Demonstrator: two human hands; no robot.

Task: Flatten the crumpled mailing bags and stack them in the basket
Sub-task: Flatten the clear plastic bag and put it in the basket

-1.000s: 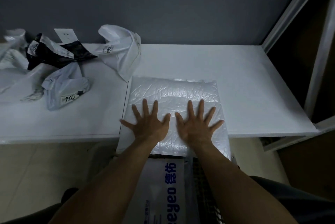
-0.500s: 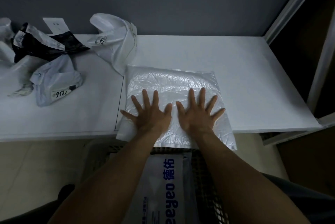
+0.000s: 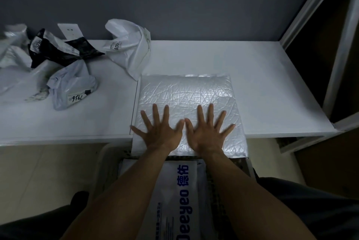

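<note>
A silver, wrinkled mailing bag (image 3: 186, 92) lies flat on the white table (image 3: 242, 76), its near edge hanging over the table's front. My left hand (image 3: 159, 129) and my right hand (image 3: 207, 129) press on its near half side by side, palms down, fingers spread straight. Below the table edge stands the basket (image 3: 108, 162), with a flat white bag printed with blue letters (image 3: 178, 199) lying inside it, partly hidden by my forearms. Crumpled bags wait at the left: a white one (image 3: 130, 45), a grey one (image 3: 71, 86) and a black one (image 3: 58, 49).
More crumpled white bags (image 3: 11, 53) sit at the far left edge. A metal frame post (image 3: 342, 49) rises at the right of the table. The grey wall stands right behind the table. Beige floor shows at the lower left.
Both hands stayed flat on the silver bag, sliding slightly toward me. The bag's rolled-up near left corner now lies flatter. The camera view shifted a little.
</note>
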